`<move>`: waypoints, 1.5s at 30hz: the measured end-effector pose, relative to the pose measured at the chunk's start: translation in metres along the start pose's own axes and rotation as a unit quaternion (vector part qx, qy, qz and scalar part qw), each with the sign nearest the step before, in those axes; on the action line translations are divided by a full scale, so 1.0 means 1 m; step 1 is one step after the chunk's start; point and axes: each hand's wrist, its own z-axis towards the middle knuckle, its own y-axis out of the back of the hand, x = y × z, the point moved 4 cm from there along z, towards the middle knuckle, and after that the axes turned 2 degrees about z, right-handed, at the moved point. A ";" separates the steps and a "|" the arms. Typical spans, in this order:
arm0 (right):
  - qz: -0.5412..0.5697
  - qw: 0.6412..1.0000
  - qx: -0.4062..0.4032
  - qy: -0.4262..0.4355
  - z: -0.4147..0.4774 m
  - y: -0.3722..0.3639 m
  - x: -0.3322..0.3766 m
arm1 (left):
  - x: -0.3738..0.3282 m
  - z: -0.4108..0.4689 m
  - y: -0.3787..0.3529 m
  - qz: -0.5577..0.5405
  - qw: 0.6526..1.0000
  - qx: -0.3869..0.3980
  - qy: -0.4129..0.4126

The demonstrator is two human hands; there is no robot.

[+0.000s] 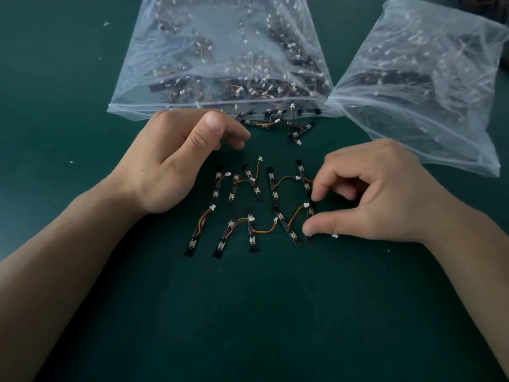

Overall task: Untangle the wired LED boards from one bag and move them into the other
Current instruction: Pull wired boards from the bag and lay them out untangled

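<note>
Several small black LED boards (252, 232) with orange wires and white plugs lie spread on the green table, between my hands. My right hand (374, 191) pinches the rightmost board (310, 213) between thumb and forefinger. My left hand (176, 158) hovers loosely curled above the upper left of the spread and holds nothing. A clear plastic bag (220, 59) full of tangled boards lies at the back centre, mouth toward me. A few boards (294, 128) spill from its mouth. A second clear bag (421, 78) with boards lies at the back right.
The dark green table (248, 312) stretches toward me below the boards. Small white specks (71, 162) lie on the left part of the table. A loose white plug (334, 236) lies by my right thumb.
</note>
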 end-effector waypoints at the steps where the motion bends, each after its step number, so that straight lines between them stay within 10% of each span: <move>1: 0.008 1.000 0.009 0.003 0.001 0.000 0.000 | 0.000 0.000 0.000 0.001 1.000 -0.001 0.001; 45: -0.111 0.989 0.063 0.081 -0.001 -0.010 0.021 | 0.000 -0.001 0.001 0.013 1.000 -0.001 -0.002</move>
